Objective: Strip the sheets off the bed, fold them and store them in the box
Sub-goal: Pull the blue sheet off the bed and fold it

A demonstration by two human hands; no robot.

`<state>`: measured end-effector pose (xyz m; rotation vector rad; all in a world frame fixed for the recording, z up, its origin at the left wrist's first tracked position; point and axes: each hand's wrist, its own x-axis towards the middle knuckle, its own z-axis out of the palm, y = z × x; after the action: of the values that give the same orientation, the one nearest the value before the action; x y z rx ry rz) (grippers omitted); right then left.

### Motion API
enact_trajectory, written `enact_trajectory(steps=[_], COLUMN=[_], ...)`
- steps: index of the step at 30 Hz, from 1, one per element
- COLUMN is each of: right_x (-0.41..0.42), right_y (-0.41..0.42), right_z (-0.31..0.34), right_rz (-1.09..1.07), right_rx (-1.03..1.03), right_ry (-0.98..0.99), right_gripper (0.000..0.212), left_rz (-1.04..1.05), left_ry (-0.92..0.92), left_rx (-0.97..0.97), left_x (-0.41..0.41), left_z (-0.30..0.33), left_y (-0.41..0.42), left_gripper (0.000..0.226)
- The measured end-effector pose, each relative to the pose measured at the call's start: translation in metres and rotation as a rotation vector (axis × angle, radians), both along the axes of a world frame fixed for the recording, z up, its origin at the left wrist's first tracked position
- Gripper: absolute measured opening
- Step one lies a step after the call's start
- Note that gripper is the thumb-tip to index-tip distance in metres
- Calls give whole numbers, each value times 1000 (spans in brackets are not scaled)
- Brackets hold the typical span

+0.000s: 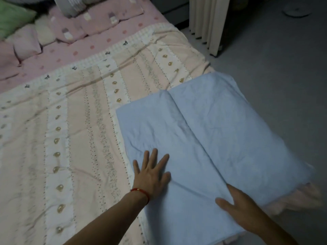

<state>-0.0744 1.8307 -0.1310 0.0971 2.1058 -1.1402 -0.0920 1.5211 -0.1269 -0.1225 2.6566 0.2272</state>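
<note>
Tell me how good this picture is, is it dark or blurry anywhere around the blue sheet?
Head view: dim overall, corners darkened. The right hand and the blue sheet along its right edge are smeared by motion blur; the left hand, flat on the sheet, is sharper. Wide-angle bending curves the bed edges. No glare.

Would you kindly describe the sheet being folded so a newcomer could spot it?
On the bed, look to the near right corner by the floor. The blue sheet lies there, folded, under both hands. It alone is plain; the covers beside it are patterned pink and cream.
</note>
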Motion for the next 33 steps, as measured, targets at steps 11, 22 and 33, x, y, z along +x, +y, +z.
enact_trajectory(steps=[11, 22, 33], right_x=[-56, -89, -7], right_y=[-26, -132, -170], right_z=[15, -71, -17], right_rz=[146, 206, 97], right_rx=[343, 713, 589], right_ry=[-178, 624, 978], right_gripper=[106, 72, 53], left_rz=[61, 20, -537], left_ry=[45, -132, 104], left_rx=[-21, -65, -70], left_x=[-83, -172, -140], left_z=[-2, -30, -14], left_y=[-74, -115, -186], left_gripper=[61, 62, 92])
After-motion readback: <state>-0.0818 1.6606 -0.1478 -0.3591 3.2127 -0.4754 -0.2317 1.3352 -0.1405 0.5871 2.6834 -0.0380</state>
